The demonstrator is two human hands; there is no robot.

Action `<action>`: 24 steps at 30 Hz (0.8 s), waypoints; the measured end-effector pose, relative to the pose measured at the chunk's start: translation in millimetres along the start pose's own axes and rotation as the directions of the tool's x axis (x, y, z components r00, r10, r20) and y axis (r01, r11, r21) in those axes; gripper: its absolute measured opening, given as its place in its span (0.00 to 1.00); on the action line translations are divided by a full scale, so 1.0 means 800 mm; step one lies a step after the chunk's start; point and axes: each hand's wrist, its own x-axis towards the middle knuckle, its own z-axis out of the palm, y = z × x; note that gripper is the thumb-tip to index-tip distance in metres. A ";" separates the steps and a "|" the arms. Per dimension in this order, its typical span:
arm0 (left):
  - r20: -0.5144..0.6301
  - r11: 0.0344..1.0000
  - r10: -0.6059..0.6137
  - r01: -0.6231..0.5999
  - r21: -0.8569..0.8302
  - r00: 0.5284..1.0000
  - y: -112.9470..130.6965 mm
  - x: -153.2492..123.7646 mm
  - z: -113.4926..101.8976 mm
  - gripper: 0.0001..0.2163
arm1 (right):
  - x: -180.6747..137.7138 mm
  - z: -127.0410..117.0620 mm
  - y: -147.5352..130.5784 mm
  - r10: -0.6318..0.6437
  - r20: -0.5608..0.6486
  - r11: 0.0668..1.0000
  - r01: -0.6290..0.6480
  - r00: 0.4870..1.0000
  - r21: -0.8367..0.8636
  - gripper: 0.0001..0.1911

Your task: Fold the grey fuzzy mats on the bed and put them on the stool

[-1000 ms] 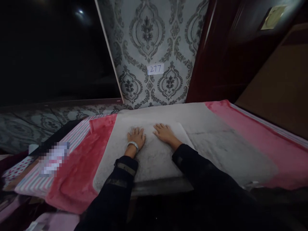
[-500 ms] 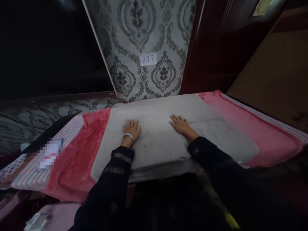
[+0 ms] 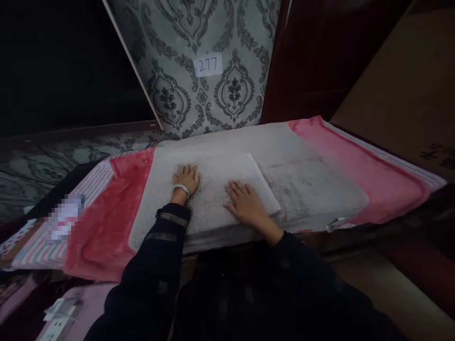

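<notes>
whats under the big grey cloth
Pink fabric shows past the grey cloth on both sides; whatever lies under its middle, beneath the left hand and right hand, is covered.

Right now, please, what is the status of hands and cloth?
Left hand open, palm down on gray cloth. Right hand likewise. Reddish cloth shows on both sides.

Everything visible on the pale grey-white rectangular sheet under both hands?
The pale grey-white rectangular sheet is matte with darker mottling, cloth-like, though its material is unclear. It lies flat on a larger grey sheet; its right edge is crisp, its left hard to trace. The left hand and right hand rest on it, fingers spread.
</notes>
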 end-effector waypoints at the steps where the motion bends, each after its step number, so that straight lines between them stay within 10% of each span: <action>1: 0.001 1.000 0.001 -0.001 0.001 1.000 0.000 0.000 0.000 0.28 | -0.003 0.000 0.005 0.006 -0.004 1.000 -0.006 1.000 0.004 0.34; 16: 0.077 1.000 -0.009 0.010 -0.007 0.997 0.000 -0.002 -0.011 0.28 | -0.033 0.012 0.030 0.111 -0.097 0.991 -0.118 0.989 -0.065 0.35; 24: 0.038 0.945 0.326 -0.326 -0.020 0.944 0.038 -0.108 0.003 0.29 | -0.034 0.017 0.030 0.111 -0.106 0.989 -0.120 0.988 -0.085 0.35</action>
